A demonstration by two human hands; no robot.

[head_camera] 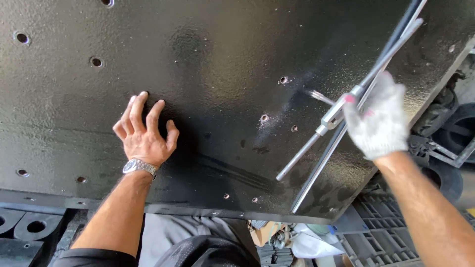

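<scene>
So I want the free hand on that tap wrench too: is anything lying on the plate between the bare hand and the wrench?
Nothing visible does. Between the left hand, flat on the black plate, and the tap wrench held by the gloved right hand lies only bare plate with small drilled holes.

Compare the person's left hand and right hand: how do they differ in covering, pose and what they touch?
The left hand is bare, with a wristwatch; the right hand wears a white glove. The left hand lies flat and spread on the black plate; the right hand grips a metal T-handle tool. Both reach over that plate.
</scene>
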